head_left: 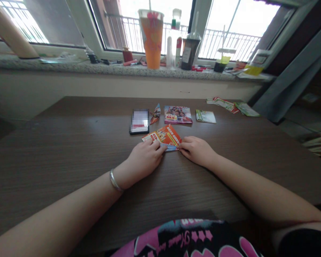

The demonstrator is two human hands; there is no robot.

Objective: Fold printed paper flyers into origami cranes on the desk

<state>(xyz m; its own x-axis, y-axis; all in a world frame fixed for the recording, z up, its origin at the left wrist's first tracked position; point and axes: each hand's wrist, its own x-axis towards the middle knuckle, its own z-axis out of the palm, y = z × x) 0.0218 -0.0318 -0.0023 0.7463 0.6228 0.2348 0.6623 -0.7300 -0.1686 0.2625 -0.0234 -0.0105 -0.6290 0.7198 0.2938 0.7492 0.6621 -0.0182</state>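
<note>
Both hands on an orange leaflet (pixel 164 135) at the middle of the desk (pixel 69 153).

The left hand (pixel 146 157) and the right hand (pixel 196 150) meet at the leaflet's near edge, fingers bent and closed on its folded blue strip, pressing it flat. Just behind it, toward the far edge, lie a phone (pixel 139 121), a small folded paper (pixel 155 115) and two more leaflets (pixel 178 114).

the orange printed paper (pixel 164 137) lay flat just in front of the phone (pixel 139 121), its near edge folded up showing blue.
</note>
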